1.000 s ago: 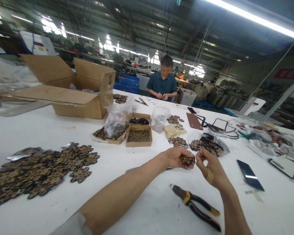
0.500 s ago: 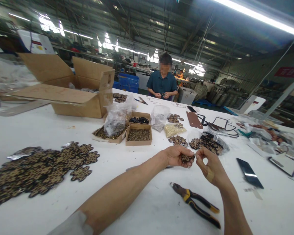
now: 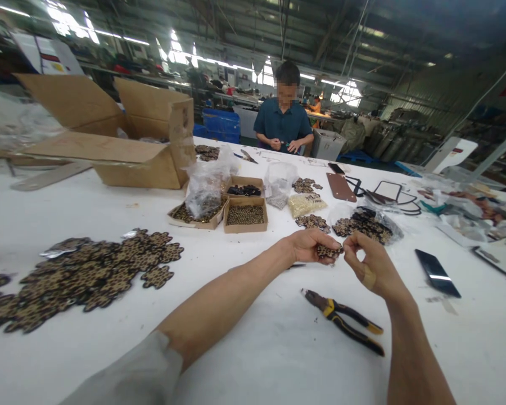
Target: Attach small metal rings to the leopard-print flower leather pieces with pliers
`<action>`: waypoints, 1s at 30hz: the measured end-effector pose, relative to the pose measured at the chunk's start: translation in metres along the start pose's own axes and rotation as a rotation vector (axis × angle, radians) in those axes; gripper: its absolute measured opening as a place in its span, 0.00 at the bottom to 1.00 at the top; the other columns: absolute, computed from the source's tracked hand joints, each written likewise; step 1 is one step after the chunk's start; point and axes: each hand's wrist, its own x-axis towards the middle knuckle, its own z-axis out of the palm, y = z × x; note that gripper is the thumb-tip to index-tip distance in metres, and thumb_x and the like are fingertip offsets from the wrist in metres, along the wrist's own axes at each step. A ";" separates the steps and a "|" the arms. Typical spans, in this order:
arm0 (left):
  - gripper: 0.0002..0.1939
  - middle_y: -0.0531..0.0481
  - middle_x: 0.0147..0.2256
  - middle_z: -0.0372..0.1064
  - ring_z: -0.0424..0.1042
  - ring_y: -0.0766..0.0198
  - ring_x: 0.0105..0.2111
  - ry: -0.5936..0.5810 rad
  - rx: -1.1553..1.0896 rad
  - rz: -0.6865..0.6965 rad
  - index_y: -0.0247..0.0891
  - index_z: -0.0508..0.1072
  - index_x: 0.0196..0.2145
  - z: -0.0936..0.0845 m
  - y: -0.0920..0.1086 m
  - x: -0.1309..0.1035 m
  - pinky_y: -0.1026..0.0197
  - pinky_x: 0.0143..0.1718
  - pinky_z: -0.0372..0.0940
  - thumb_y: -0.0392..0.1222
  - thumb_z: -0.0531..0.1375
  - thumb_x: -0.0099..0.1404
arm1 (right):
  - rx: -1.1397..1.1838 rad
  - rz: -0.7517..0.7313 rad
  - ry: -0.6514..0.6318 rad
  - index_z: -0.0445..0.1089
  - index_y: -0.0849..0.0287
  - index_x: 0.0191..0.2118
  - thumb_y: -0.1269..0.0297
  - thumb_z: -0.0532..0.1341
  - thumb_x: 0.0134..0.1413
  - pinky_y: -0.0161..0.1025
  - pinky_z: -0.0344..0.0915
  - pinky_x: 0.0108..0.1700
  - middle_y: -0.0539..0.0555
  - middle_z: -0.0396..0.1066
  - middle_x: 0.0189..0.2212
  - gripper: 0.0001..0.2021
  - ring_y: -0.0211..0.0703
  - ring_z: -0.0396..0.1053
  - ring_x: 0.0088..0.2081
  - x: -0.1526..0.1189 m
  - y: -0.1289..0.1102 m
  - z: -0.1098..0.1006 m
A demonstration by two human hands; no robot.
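Note:
A small leopard-patterned piece (image 3: 328, 251) with a dark edge is held in my left hand (image 3: 314, 246), between thumb and fingers. Close at its right side, my right hand (image 3: 369, 263) has thumb and forefinger pinched together; what they hold is too small to make out. Below the hands, pliers (image 3: 343, 320) with black and yellow handles lie on the white table (image 3: 253, 349). A large pile of leopard-patterned flower-shaped pieces (image 3: 96, 275) spreads at the left. More such pieces (image 3: 362, 225) lie in a plastic bag beyond my right hand.
An open cardboard box (image 3: 143, 163) stands at the back left. Small boxes of metal parts (image 3: 245, 215) sit mid-table beside a bag of pale pieces (image 3: 306, 205). A phone (image 3: 437, 273) lies at the right. Across the table is a person (image 3: 283, 121).
The view has shifted, so the table things sit higher and slightly further right. My hands stay close together around the piece. The person opposite has moved their hands slightly apart.

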 end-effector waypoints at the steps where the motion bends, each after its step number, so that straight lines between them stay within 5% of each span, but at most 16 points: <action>1: 0.08 0.46 0.26 0.72 0.71 0.64 0.27 0.002 0.005 0.008 0.29 0.75 0.29 0.000 0.000 0.001 0.62 0.28 0.65 0.31 0.70 0.49 | -0.003 0.001 -0.001 0.64 0.54 0.33 0.62 0.56 0.60 0.41 0.62 0.35 0.51 0.68 0.27 0.05 0.44 0.65 0.30 0.000 0.000 -0.001; 19: 0.10 0.48 0.25 0.71 0.72 0.63 0.28 0.076 -0.037 0.048 0.30 0.74 0.27 -0.013 0.001 0.004 0.60 0.32 0.68 0.31 0.70 0.46 | 0.001 0.009 0.000 0.64 0.54 0.34 0.59 0.55 0.64 0.40 0.62 0.34 0.52 0.69 0.28 0.08 0.44 0.66 0.31 0.004 0.005 0.004; 25: 0.12 0.49 0.23 0.68 0.68 0.65 0.25 0.115 -0.020 0.182 0.31 0.70 0.23 -0.018 0.015 -0.009 0.62 0.26 0.64 0.32 0.70 0.43 | -0.165 0.184 -0.312 0.66 0.55 0.34 0.48 0.62 0.57 0.39 0.59 0.30 0.52 0.71 0.27 0.15 0.45 0.67 0.28 -0.012 0.003 0.009; 30: 0.15 0.50 0.22 0.67 0.68 0.65 0.24 0.139 -0.002 0.257 0.32 0.66 0.21 -0.015 0.026 -0.021 0.62 0.25 0.63 0.33 0.71 0.41 | -0.229 0.269 -0.581 0.69 0.55 0.44 0.43 0.69 0.44 0.40 0.64 0.38 0.55 0.74 0.38 0.26 0.50 0.71 0.38 -0.052 -0.023 0.024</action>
